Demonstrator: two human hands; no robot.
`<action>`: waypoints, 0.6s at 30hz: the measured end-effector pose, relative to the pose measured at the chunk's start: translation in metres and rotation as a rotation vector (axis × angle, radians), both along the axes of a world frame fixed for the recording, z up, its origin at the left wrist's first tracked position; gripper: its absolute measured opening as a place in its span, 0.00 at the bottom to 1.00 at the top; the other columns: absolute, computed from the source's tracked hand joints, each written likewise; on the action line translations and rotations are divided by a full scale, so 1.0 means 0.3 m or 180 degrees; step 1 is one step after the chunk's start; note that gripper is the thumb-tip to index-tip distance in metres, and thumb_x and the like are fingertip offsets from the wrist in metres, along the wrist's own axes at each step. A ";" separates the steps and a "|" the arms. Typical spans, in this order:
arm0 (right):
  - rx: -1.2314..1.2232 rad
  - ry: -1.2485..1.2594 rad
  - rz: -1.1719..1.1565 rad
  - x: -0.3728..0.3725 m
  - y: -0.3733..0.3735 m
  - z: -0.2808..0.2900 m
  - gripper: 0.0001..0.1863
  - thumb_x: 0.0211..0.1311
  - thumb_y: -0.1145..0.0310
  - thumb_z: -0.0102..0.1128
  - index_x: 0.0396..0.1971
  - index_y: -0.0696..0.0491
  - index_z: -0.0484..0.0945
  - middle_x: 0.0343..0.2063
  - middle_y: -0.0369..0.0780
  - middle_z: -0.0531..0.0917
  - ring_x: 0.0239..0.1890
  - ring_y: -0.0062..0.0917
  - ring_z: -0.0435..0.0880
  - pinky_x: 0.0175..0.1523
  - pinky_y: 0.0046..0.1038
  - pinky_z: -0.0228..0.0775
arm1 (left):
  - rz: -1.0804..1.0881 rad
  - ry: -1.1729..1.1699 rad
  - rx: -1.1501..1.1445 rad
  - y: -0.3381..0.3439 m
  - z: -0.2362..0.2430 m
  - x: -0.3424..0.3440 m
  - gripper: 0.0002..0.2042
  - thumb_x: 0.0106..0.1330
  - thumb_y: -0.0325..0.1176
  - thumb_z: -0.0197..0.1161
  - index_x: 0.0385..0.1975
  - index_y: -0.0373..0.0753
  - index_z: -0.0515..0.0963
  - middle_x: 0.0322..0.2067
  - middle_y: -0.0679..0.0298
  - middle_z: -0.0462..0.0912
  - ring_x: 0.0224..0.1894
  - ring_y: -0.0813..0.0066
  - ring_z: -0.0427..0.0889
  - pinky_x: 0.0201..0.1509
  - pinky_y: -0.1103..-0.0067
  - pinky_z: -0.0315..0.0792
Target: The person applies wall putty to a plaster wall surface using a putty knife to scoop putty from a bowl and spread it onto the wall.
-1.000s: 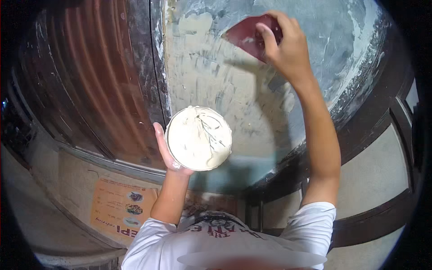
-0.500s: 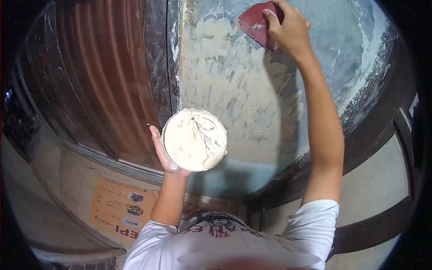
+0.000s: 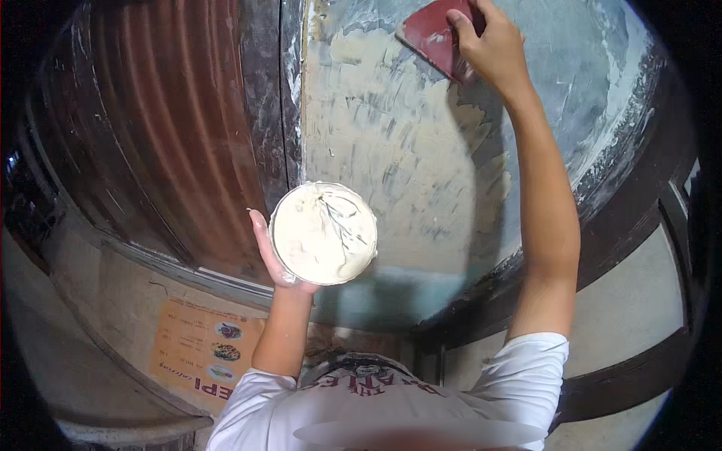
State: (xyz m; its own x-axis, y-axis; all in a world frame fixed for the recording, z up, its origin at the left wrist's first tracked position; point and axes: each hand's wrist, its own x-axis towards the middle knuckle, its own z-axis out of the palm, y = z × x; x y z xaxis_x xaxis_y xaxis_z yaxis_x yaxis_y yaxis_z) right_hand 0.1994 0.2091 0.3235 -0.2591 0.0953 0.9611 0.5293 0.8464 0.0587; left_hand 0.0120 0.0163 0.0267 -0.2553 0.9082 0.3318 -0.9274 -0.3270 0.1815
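My left hand (image 3: 272, 252) holds up a round tub of cream-coloured putty (image 3: 323, 234) from below. Its thumb sticks out beside the rim; the other fingers are hidden under the tub. Higher up and to the right, my right hand (image 3: 492, 45) grips a dark red putty scraper (image 3: 436, 37) with its thumb on the near face. The scraper's long edge lies against, or very close to, the wall panel (image 3: 398, 165), which carries streaky beige putty over a grey-green surface. Whitish smears mark the scraper's blade.
Reddish-brown corrugated panelling (image 3: 165, 128) fills the left, bordered by a dark wooden post (image 3: 263, 98). A dark frame (image 3: 496, 293) edges the panel at the lower right. An orange printed poster (image 3: 195, 349) shows at the lower left.
My right hand and the scraper have shifted slightly right along the panel, and the scraper has tilted a little. The left hand and tub have hardly moved.
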 end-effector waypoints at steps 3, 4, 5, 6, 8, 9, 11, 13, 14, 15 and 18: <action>0.0560 -0.0524 -0.0533 -0.002 0.051 -0.069 0.19 0.65 0.55 0.66 0.50 0.51 0.83 0.41 0.45 0.87 0.42 0.39 0.86 0.50 0.39 0.74 | -0.0034 -0.0130 0.0008 -0.010 0.005 -0.006 0.48 0.68 0.75 0.42 0.69 0.32 0.67 0.66 0.47 0.73 0.64 0.45 0.75 0.67 0.48 0.70; 0.0500 -0.0600 -0.0589 -0.009 0.036 -0.080 0.19 0.65 0.55 0.66 0.51 0.50 0.83 0.42 0.45 0.87 0.43 0.39 0.86 0.53 0.40 0.72 | -0.0052 -0.0154 -0.0056 -0.005 0.004 -0.007 0.48 0.68 0.76 0.41 0.69 0.33 0.67 0.66 0.47 0.73 0.65 0.44 0.75 0.66 0.45 0.70; 0.0438 -0.0676 -0.0644 -0.021 0.018 -0.090 0.19 0.66 0.55 0.65 0.51 0.49 0.83 0.42 0.45 0.87 0.45 0.39 0.86 0.55 0.42 0.69 | -0.0059 -0.0153 -0.0056 -0.003 0.002 -0.007 0.48 0.68 0.76 0.41 0.69 0.33 0.67 0.66 0.47 0.73 0.65 0.44 0.75 0.66 0.45 0.70; 0.0438 -0.0674 -0.0650 -0.029 0.007 -0.079 0.19 0.66 0.55 0.65 0.51 0.49 0.83 0.42 0.45 0.87 0.45 0.39 0.86 0.55 0.42 0.69 | -0.0022 -0.0037 -0.0113 -0.001 0.000 -0.007 0.48 0.68 0.76 0.41 0.69 0.34 0.67 0.66 0.47 0.73 0.65 0.43 0.74 0.66 0.45 0.70; 0.0241 -0.0317 -0.0373 -0.034 -0.017 -0.036 0.16 0.63 0.61 0.62 0.44 0.57 0.82 0.41 0.54 0.85 0.47 0.51 0.84 0.52 0.47 0.73 | -0.0135 0.0075 -0.0022 -0.003 -0.002 -0.006 0.48 0.68 0.76 0.41 0.69 0.34 0.67 0.66 0.48 0.73 0.65 0.44 0.74 0.66 0.44 0.69; 0.0276 -0.0022 -0.0324 -0.032 -0.011 -0.020 0.15 0.64 0.61 0.62 0.43 0.57 0.83 0.39 0.53 0.85 0.46 0.51 0.84 0.52 0.47 0.72 | -0.0138 0.0079 -0.0023 -0.002 -0.002 -0.008 0.48 0.68 0.76 0.41 0.69 0.34 0.67 0.66 0.48 0.73 0.65 0.44 0.74 0.66 0.44 0.69; -0.0314 0.0143 -0.0215 -0.017 -0.040 0.016 0.15 0.64 0.61 0.62 0.43 0.56 0.83 0.40 0.52 0.86 0.46 0.50 0.83 0.54 0.47 0.71 | -0.0096 -0.0038 -0.0106 0.001 -0.007 -0.010 0.48 0.68 0.76 0.41 0.70 0.34 0.67 0.67 0.48 0.73 0.65 0.44 0.74 0.66 0.43 0.68; -0.0241 0.0020 0.0006 0.002 0.013 -0.018 0.16 0.65 0.58 0.63 0.47 0.52 0.83 0.41 0.48 0.86 0.46 0.45 0.84 0.56 0.45 0.67 | -0.0025 0.0002 -0.0117 -0.010 0.000 -0.011 0.48 0.68 0.76 0.41 0.69 0.34 0.67 0.66 0.48 0.73 0.65 0.44 0.74 0.66 0.44 0.69; -0.0166 -0.0108 0.0214 0.000 0.025 -0.037 0.18 0.66 0.55 0.64 0.51 0.48 0.83 0.42 0.44 0.87 0.47 0.39 0.85 0.58 0.43 0.64 | 0.0034 0.0038 -0.0126 -0.013 0.002 -0.008 0.48 0.68 0.76 0.42 0.69 0.34 0.67 0.66 0.48 0.73 0.64 0.44 0.74 0.66 0.44 0.69; 0.0343 -0.0397 -0.0521 -0.004 0.035 -0.066 0.19 0.66 0.56 0.65 0.51 0.50 0.83 0.41 0.45 0.88 0.45 0.39 0.87 0.56 0.40 0.70 | 0.0047 0.0034 -0.0123 -0.011 0.001 -0.007 0.48 0.68 0.76 0.42 0.69 0.34 0.67 0.66 0.48 0.73 0.64 0.44 0.74 0.66 0.44 0.69; 0.0449 -0.0672 -0.0668 -0.042 0.005 -0.091 0.19 0.65 0.56 0.67 0.50 0.52 0.83 0.40 0.46 0.88 0.44 0.39 0.88 0.54 0.38 0.73 | 0.0004 0.0013 -0.0153 -0.015 -0.004 -0.009 0.47 0.68 0.75 0.42 0.69 0.34 0.68 0.66 0.48 0.73 0.64 0.44 0.75 0.67 0.46 0.69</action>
State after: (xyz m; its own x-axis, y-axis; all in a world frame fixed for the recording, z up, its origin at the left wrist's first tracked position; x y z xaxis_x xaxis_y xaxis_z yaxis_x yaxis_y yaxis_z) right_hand 0.1869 0.2106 0.2963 -0.4428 0.0376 0.8958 0.6550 0.6958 0.2945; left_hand 0.0094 0.0119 0.0256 -0.2552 0.9228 0.2888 -0.9262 -0.3190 0.2008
